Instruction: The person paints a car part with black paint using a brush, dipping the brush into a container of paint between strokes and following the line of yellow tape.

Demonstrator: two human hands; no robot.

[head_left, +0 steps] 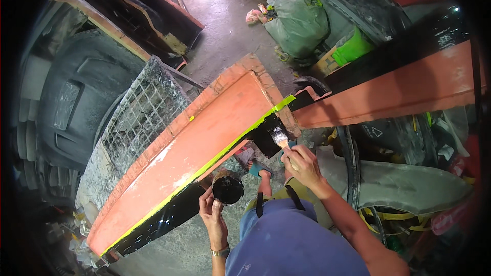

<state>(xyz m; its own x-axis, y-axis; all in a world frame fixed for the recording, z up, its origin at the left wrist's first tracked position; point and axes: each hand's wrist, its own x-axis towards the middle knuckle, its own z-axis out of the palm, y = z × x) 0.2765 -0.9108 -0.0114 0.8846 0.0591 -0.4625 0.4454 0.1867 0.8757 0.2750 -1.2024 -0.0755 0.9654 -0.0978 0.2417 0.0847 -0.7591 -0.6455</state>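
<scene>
A curved salmon-coloured moulded panel [184,142] lies diagonally before me, with a bright yellow-green tape strip [218,157] along its edge and glossy black coating [166,217] beside the tape. My left hand [211,212] is closed on a round pot of black liquid [228,189], just right of the panel's lower part. My right hand [302,166] grips a paintbrush [284,145] by its wooden handle, its white-streaked bristles against the black patch near the panel's far end.
A second salmon-and-black panel [383,87] lies to the right, above a grey curved part [409,186]. At left are a meshed mould [135,112] and dark panels [84,97]. A green sack [298,25] stands on the concrete floor [230,30]. My sandalled feet [258,171] show below.
</scene>
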